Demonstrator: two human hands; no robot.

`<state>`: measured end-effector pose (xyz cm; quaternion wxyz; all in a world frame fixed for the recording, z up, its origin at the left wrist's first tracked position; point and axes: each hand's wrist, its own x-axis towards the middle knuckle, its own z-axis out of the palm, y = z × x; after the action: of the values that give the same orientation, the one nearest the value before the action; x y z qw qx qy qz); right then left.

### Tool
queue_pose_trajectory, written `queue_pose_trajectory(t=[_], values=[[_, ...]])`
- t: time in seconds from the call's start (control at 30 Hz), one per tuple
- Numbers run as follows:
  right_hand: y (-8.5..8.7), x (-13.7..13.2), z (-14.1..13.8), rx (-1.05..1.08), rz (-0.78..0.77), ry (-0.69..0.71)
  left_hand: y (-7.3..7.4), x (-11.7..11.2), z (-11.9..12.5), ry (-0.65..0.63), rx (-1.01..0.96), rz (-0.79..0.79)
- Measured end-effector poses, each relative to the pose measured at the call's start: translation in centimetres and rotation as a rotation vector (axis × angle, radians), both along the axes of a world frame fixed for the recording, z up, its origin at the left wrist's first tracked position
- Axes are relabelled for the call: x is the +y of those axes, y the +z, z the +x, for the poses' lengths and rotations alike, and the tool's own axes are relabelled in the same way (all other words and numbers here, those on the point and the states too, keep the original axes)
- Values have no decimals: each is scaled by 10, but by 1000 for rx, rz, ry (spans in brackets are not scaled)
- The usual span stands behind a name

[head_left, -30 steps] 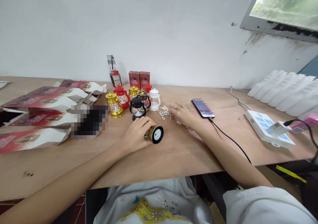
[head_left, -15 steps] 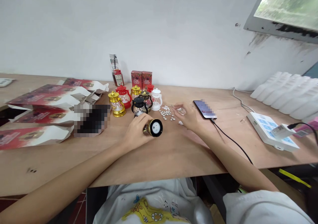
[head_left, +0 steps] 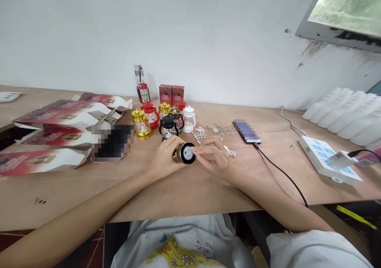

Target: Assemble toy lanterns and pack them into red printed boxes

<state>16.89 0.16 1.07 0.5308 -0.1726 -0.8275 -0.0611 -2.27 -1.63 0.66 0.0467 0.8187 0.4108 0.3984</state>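
Note:
My left hand (head_left: 165, 157) is wrapped round a small black and gold lantern (head_left: 188, 153), tipped so that its round base with a white centre faces me. At the right edge of that base, the fingertips of my right hand (head_left: 212, 157) are pinched together; anything between them is too small to make out. Just behind the hands stand several small lanterns, among them a black one (head_left: 168, 127), a gold one (head_left: 141, 125), a red one (head_left: 150, 115) and a white one (head_left: 188, 119). Small round silvery discs (head_left: 199, 135) and a pile of thin metallic pieces (head_left: 220, 129) lie beyond my right hand.
Flattened red and white printed boxes (head_left: 44, 157) lie at the left beside a blurred dark object (head_left: 113, 143). Two red boxes (head_left: 172, 95) and a bottle (head_left: 143, 89) stand by the wall. At the right are a phone (head_left: 246, 131) on a cable, a power strip (head_left: 329, 159) and white stacked forms (head_left: 342, 115).
My right hand has come from the small metallic pieces back toward me and left, to the lantern's base. My left hand keeps holding the lantern in nearly the same place.

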Motion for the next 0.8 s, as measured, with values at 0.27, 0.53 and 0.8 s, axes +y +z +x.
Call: queue_pose_trajectory(t=[0.27, 0.53, 0.8], values=[[3, -2, 0, -55, 100, 8, -1, 0, 0, 2, 14, 6], [1, -2, -1, -130, 183, -32, -4, 1, -1, -5, 51, 39], [-4, 2, -5, -127, 354, -105, -3, 2, -1, 39, 37, 47]])
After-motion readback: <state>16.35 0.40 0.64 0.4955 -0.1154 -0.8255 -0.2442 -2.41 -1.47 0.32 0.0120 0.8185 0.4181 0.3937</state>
